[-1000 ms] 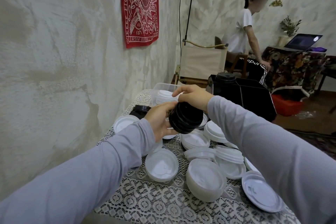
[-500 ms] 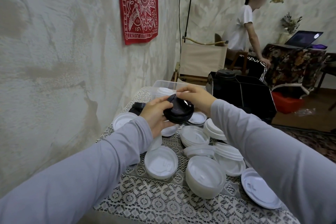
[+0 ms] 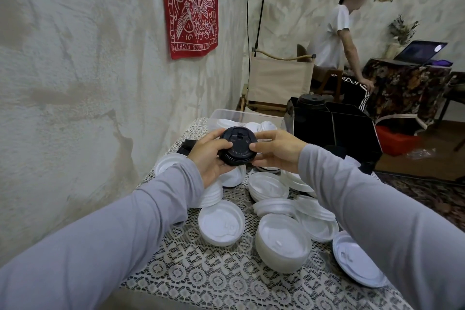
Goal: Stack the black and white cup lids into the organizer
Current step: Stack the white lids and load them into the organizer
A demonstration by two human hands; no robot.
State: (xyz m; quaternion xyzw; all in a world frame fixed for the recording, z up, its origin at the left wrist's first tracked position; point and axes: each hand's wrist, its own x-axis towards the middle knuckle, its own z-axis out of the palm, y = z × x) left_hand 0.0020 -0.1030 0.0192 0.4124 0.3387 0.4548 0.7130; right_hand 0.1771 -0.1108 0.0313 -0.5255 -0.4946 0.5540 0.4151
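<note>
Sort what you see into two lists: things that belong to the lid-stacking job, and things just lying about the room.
Job: black lids, gripped by the left hand and right hand; white lids on the table; black organizer; clear tub.
Lying about: red wall hanging; folding chair; laptop; red box.

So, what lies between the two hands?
A stack of black cup lids; the left hand and the right hand hold it from opposite sides, in the head view.
</note>
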